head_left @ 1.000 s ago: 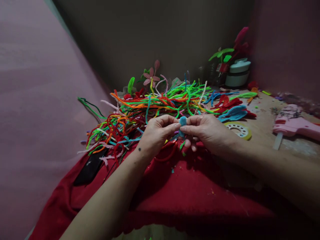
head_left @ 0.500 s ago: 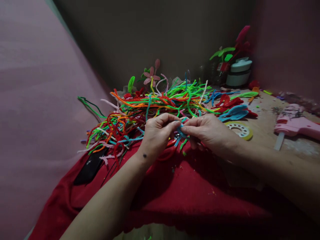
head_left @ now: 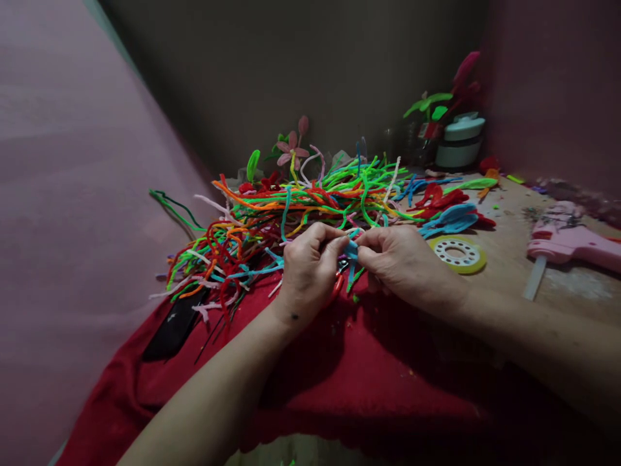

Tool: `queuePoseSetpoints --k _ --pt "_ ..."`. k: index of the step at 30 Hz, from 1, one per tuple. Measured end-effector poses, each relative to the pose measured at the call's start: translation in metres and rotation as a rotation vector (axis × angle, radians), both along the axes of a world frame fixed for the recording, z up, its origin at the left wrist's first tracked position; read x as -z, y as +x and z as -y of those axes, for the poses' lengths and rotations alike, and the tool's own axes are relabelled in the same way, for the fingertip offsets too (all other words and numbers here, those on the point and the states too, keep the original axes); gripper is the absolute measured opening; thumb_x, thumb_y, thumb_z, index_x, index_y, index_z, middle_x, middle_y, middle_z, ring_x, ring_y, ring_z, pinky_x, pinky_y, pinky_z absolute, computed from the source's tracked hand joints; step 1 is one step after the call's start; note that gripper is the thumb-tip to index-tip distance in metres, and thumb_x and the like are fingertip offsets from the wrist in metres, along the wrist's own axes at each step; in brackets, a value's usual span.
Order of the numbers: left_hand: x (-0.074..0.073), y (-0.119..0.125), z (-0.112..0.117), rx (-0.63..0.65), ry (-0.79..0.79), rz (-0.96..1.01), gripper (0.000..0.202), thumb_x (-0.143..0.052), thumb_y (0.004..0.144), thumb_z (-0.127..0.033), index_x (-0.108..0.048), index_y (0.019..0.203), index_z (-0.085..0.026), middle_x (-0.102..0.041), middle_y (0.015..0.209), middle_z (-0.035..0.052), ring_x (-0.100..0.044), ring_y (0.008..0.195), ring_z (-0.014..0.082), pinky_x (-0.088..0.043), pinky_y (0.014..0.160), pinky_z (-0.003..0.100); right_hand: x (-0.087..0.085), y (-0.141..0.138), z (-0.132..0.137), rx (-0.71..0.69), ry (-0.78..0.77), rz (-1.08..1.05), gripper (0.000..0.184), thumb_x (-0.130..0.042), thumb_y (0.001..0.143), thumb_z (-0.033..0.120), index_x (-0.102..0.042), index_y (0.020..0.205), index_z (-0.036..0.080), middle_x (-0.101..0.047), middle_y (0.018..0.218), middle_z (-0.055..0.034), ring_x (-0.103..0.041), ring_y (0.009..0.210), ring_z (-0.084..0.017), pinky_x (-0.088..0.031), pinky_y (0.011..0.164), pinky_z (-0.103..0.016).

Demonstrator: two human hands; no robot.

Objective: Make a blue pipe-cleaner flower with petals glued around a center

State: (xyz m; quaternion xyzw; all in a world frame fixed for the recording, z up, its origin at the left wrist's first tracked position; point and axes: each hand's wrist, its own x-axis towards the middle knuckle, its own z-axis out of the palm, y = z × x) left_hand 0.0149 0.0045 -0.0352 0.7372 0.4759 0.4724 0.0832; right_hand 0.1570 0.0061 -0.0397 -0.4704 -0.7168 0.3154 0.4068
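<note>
Between my two hands is a small light-blue pipe cleaner piece (head_left: 351, 248), partly covered by fingers. My left hand (head_left: 310, 265) pinches its left side with thumb and forefinger. From the right, the thumb and forefinger of my right hand (head_left: 402, 262) close on the same piece. Just beneath, a red-handled metal tool (head_left: 338, 285) lies on the red cloth (head_left: 359, 382), mostly hidden by my left hand. A big tangled heap of coloured pipe cleaners (head_left: 320, 194) spreads directly behind both hands.
Right of my hands lie a yellow tape roll (head_left: 458, 254), blue looped petals (head_left: 451, 220) and a pink glue gun (head_left: 567, 239). A black phone-like slab (head_left: 175, 329) rests at left. Behind stand a lidded jar (head_left: 460, 139) and a pink pipe cleaner flower (head_left: 293, 150).
My left wrist has turned slightly and moved a little right. More of the blue piece shows between the fingertips, and the right-hand fingers are tucked in closer. The view has shifted slightly.
</note>
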Motion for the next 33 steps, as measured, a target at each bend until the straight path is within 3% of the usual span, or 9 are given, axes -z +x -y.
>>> queuePoseSetpoints --k 4,8,13,20,26,30,33 --pt "0.001 0.001 0.004 -0.020 0.139 -0.159 0.005 -0.058 0.077 -0.016 -0.061 0.073 -0.014 -0.065 0.070 0.0007 -0.057 0.063 0.0098 -0.043 0.059 0.020 0.001 -0.001 0.000 0.027 0.010 0.010 0.019 -0.046 0.072 0.013 -0.062 0.063 0.014 -0.051 0.040 0.0031 -0.042 0.038 -0.007 -0.026 0.040 -0.020" --pt "-0.001 -0.002 0.002 -0.025 0.112 -0.141 0.005 -0.057 0.078 -0.016 -0.061 0.075 -0.015 -0.065 0.072 0.0003 -0.057 0.062 0.0093 -0.043 0.059 0.020 0.000 -0.001 0.000 -0.094 -0.157 -0.126 0.018 -0.044 0.073 0.012 -0.061 0.068 0.015 -0.052 0.039 0.0037 -0.044 0.034 -0.007 -0.030 0.036 -0.019" --pt "-0.007 -0.005 -0.001 -0.005 -0.069 0.027 0.006 -0.057 0.077 -0.019 -0.062 0.076 -0.015 -0.062 0.067 -0.0014 -0.053 0.056 0.0077 -0.042 0.054 0.019 -0.003 0.001 0.000 -0.239 -0.384 -0.341 0.014 -0.052 0.072 0.018 -0.062 0.063 0.014 -0.055 0.041 0.0017 -0.046 0.033 -0.008 -0.036 0.034 -0.018" --pt "-0.019 -0.007 -0.003 0.185 -0.521 0.291 0.013 -0.061 0.074 -0.026 -0.060 0.071 -0.013 -0.051 0.049 -0.0044 -0.040 0.039 0.0042 -0.029 0.037 0.016 0.000 0.001 -0.003 -0.195 -0.433 -0.362 0.017 -0.059 0.070 0.021 -0.061 0.054 0.015 -0.053 0.036 0.0018 -0.046 0.030 -0.007 -0.032 0.029 -0.016" --pt "-0.015 0.000 0.002 0.208 -0.539 0.501 0.013 -0.060 0.074 -0.026 -0.056 0.069 -0.015 -0.052 0.048 -0.0044 -0.044 0.038 0.0057 -0.033 0.038 0.016 -0.003 0.002 -0.002 -0.174 -0.475 -0.354 0.015 -0.059 0.069 0.020 -0.062 0.056 0.013 -0.052 0.034 0.0018 -0.040 0.026 -0.006 -0.028 0.027 -0.017" --pt "-0.015 0.000 0.001 0.184 -0.505 0.453 0.012 -0.063 0.072 -0.024 -0.058 0.069 -0.014 -0.050 0.047 -0.0052 -0.041 0.038 0.0041 -0.030 0.037 0.015 -0.003 0.001 -0.001 -0.159 -0.474 -0.296 0.018 -0.056 0.072 0.020 -0.061 0.055 0.014 -0.049 0.032 0.0018 -0.039 0.026 -0.006 -0.027 0.028 -0.017" --pt "-0.014 -0.006 -0.004 0.286 -0.604 0.428 0.015 -0.065 0.072 -0.028 -0.061 0.074 -0.014 -0.051 0.050 -0.0049 -0.040 0.038 0.0036 -0.028 0.037 0.016 -0.001 0.002 -0.002 -0.159 -0.468 -0.283 0.019 -0.056 0.072 0.020 -0.058 0.054 0.015 -0.050 0.033 0.0021 -0.038 0.026 -0.006 -0.027 0.028 -0.017"
